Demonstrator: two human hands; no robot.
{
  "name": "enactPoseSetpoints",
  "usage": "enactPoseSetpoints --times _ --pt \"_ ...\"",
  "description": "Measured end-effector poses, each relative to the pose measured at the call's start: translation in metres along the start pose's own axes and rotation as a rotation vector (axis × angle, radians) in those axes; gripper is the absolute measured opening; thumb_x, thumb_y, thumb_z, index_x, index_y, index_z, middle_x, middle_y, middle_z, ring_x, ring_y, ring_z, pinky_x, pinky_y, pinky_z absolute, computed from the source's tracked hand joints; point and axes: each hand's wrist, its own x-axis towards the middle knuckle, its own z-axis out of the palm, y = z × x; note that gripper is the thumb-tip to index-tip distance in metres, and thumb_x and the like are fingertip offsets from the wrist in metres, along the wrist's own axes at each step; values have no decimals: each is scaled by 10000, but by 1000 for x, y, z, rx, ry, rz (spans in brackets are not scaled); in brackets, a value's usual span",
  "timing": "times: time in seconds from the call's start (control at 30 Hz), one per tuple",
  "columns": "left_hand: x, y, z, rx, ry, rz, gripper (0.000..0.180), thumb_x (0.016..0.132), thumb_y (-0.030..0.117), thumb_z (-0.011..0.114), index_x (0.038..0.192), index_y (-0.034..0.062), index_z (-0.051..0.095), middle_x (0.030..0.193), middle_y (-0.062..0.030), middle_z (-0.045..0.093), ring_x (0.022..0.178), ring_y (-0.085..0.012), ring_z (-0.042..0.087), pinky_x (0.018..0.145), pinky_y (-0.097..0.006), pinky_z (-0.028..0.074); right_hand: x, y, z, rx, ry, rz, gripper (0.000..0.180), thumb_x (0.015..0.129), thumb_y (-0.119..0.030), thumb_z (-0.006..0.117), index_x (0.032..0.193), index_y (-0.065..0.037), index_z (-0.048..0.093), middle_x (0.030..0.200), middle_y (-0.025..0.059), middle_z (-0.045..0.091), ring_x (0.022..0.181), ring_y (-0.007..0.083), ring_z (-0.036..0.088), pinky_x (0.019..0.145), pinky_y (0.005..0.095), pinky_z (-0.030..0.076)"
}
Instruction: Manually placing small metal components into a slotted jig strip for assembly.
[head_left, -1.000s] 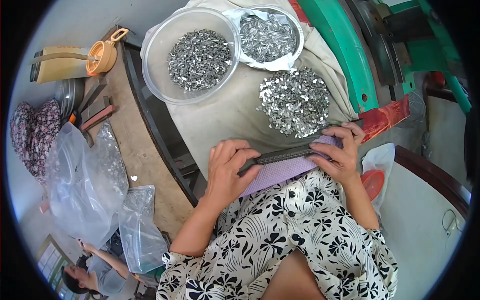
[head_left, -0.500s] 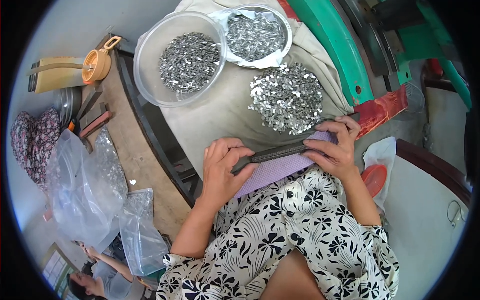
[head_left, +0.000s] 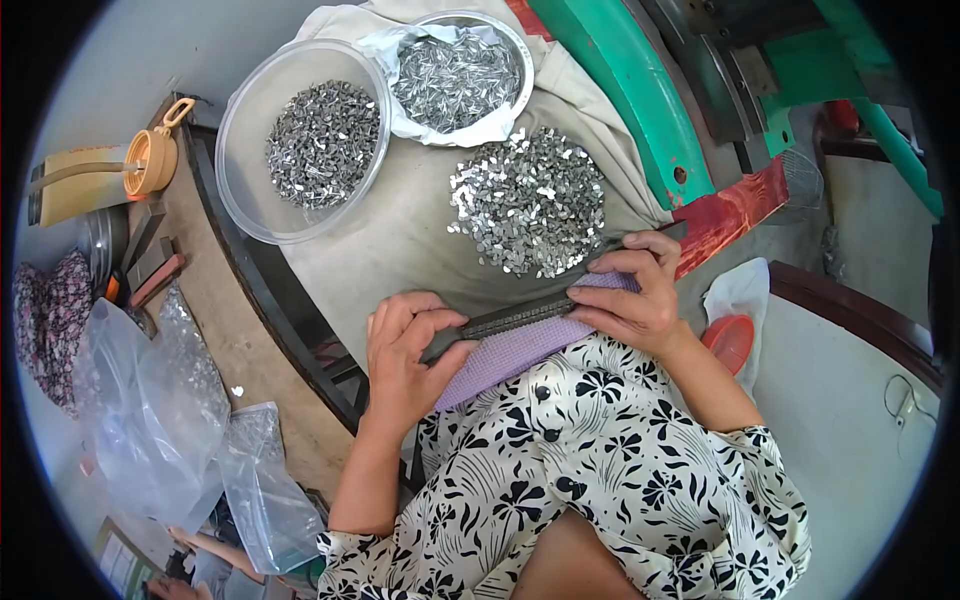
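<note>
A long dark strip with a ridged, toothed-looking row along it [head_left: 515,317] lies slanted in front of me, on a folded lilac textured cloth [head_left: 510,358] at my lap. My left hand [head_left: 405,350] pinches the strip's left end between thumb and fingers. Toward its right end my right hand [head_left: 635,295] grips it, thumb on the near side and fingers curled over; those fingertips are partly hidden. Just beyond the strip, a heap of small shiny grey metal pieces [head_left: 530,205] sits on the beige cloth [head_left: 400,225].
A clear plastic tub [head_left: 232,185] of dark metal bits stands far left, beside a lined metal bowl [head_left: 525,75] of thin silvery pieces. Green machinery [head_left: 620,100] borders the right. A wooden bench [head_left: 235,330] and plastic bags [head_left: 150,410] are at left, near another person's arm [head_left: 225,550].
The whole view has shifted, so the tub, bowl and heap appear further left. Both hands keep their grip on the dark strip, with little change along it.
</note>
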Motion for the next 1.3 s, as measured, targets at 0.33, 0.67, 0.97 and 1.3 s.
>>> enactPoseSetpoints --times 0.33,0.67,0.97,1.3 --pt "1 4 -2 13 -17 -8 324 649 136 841 934 103 690 1011 -37 619 943 -241 570 816 -364 391 0 -1 -1 -13 15 17 333 586 -322 882 875 -182 790 1061 38 640 1113 311 440 972 439 370" --pt "1 4 -4 -6 -34 -7 325 668 132 840 955 111 688 1020 -33 622 932 -237 568 812 -366 387 -3 1 -2 -49 -36 15 323 585 -354 876 868 -224 792 1112 29 625 1146 322 421 1002 469 368" --pt "-2 3 -6 -32 -35 -6 320 671 109 832 957 91 690 1020 -44 621 931 -246 566 816 -367 396 -2 -5 -2 -81 -46 17 330 596 -372 866 875 -213 791 1096 31 640 1156 315 418 1006 449 341" --pt "-2 4 -5 -18 -35 -3 333 654 83 835 955 77 691 1026 -57 621 932 -256 571 815 -367 405 9 -14 -16 -118 -113 -26 289 630 -299 837 905 -230 782 1128 8 650 1177 305 401 990 419 313"
